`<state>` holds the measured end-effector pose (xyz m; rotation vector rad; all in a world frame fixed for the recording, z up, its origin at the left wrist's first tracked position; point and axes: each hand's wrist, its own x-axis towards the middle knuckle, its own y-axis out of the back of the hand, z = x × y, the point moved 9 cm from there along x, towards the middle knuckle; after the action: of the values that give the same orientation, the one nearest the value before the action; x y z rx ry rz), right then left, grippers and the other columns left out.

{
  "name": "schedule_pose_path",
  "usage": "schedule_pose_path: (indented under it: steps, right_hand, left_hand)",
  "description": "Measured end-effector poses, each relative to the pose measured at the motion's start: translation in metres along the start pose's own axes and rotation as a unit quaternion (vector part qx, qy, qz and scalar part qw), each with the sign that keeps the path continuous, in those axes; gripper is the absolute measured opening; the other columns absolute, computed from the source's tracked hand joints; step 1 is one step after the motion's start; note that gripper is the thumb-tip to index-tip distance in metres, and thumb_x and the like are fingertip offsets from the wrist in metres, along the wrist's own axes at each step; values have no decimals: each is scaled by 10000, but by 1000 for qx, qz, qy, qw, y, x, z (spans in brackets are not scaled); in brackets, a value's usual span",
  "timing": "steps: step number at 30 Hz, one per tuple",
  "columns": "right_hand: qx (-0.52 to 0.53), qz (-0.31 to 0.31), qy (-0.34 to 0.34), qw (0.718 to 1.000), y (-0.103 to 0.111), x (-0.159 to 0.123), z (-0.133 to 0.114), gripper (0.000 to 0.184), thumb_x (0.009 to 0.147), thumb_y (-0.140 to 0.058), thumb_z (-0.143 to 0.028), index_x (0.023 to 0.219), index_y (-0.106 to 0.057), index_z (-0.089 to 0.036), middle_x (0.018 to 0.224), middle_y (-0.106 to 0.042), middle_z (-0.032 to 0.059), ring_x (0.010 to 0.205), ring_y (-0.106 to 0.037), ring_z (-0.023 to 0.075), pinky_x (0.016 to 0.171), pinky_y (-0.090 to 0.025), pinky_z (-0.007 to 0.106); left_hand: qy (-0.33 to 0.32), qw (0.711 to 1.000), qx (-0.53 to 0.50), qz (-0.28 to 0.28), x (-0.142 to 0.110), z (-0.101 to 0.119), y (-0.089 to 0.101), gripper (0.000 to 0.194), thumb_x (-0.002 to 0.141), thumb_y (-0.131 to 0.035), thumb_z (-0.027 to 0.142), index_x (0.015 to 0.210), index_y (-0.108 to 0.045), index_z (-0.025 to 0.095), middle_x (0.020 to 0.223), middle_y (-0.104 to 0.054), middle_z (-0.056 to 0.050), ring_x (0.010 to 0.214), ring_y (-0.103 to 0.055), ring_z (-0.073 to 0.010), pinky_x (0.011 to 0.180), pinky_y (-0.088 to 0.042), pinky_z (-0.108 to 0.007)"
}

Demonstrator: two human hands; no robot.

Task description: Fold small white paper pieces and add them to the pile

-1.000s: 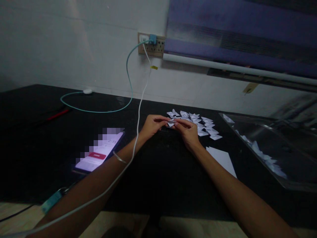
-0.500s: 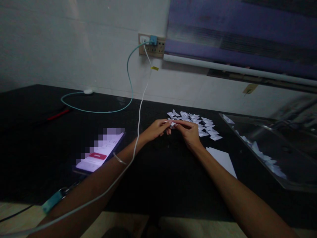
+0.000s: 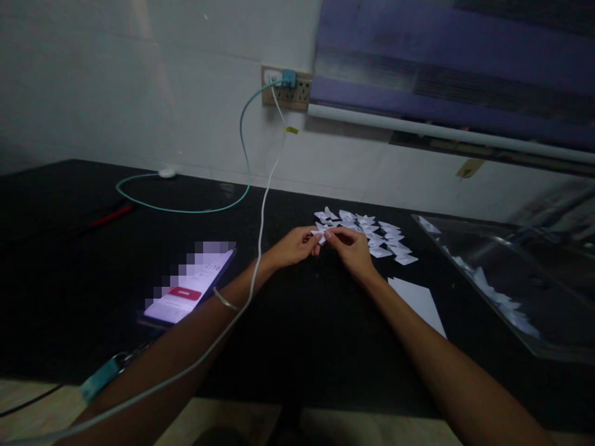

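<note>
Because the fingers close over most of it, the small folded white paper (image 3: 318, 235) between the two hands shows only in part, and its exact folds are too small to make out. The left hand (image 3: 297, 246) pinches it with the thumb on top and other fingers curled beneath; the right hand (image 3: 352, 249) grips its other side between thumb and index finger, the remaining fingers hard to see. Both forearms reach forward from the lower edge, where they are cut off, and converge over the black surface (image 3: 297, 347), wrists low and hands nearly meeting.

Just beyond the held paper, boat-shaped folded papers (image 3: 379, 251) lie clustered, the nearest partly hidden by the right hand. The right forearm covers one edge of a stack of white sheets (image 3: 418, 303). Farther right, a sink (image 3: 534, 266) is dim and cut off by the picture's edge; whether the white shapes along its near side are paper or reflections I cannot tell. On the left, part of the phone (image 3: 179, 303) screen is pixelated, with its lower corner near the left forearm. A white cable (image 3: 260, 238) crosses over that forearm and leaves the view at lower left.
</note>
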<state>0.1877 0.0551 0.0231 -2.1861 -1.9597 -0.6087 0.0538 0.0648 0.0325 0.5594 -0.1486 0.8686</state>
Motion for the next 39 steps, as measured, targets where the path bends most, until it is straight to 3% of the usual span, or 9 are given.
schedule_pose_path:
  steps: [4,8,14,17,20,29,35,39]
  right_hand:
    - [-5,1,25,1000,3,1,-4,245,769,-820,-468,800,-792,-226,785,-775,33,730,-697,210,757,-545,373]
    - [-12,10,27,1000,4,0,-5,242,767,-818,-463,787,-794,-222,770,-776,35,718,-698,213,738,-543,370]
    - [-34,35,46,998,4,-4,-15,164,805,-796,-405,822,-819,-244,833,-779,37,812,-702,230,814,-547,400]
    - [-56,75,99,991,8,-9,-32,106,833,-771,-360,810,-821,-270,854,-734,37,853,-664,226,815,-533,405]
    - [-80,103,122,984,9,-13,-41,97,846,-758,-355,819,-827,-292,837,-658,31,826,-612,213,760,-516,392]
    - [-79,62,124,987,-6,-18,-44,163,877,-730,-403,827,-818,-276,795,-637,34,767,-578,202,687,-470,364]
    - [-57,-5,88,995,-17,-17,-40,190,877,-724,-412,858,-791,-235,841,-742,49,791,-659,212,735,-515,372]
    - [-29,-34,46,998,-20,-14,-28,208,815,-778,-425,877,-765,-227,834,-756,45,770,-688,209,724,-550,366]
  left_hand:
    - [-8,999,-22,-24,-1,7,-3,375,1025,-428,352,737,-577,164,692,-605,-24,622,-526,-114,636,-419,-255]
    - [21,999,-31,3,-1,2,-1,497,1069,-313,403,738,-595,162,679,-626,-39,604,-536,-120,638,-436,-267]
    - [31,998,-28,45,-1,-5,5,556,1033,-386,559,707,-592,158,639,-620,-28,592,-552,-114,612,-431,-244]
    - [99,987,-125,12,4,-24,-3,615,1014,-346,654,791,-613,147,662,-656,-58,552,-556,-110,513,-364,-237]
    - [158,958,-236,-32,8,-39,-15,706,998,-241,725,847,-621,149,691,-687,-93,605,-623,-133,490,-331,-237]
    - [215,918,-321,-86,5,-41,-28,799,1002,-78,695,875,-642,143,587,-608,-75,531,-527,-140,489,-324,-251]
    - [212,941,-253,-73,5,-52,-27,790,966,-98,758,807,-594,165,522,-519,-18,437,-429,-108,447,-288,-244]
    - [168,969,-175,-51,1,-47,-21,765,947,-185,800,763,-578,170,529,-520,1,436,-405,-86,447,-282,-222]
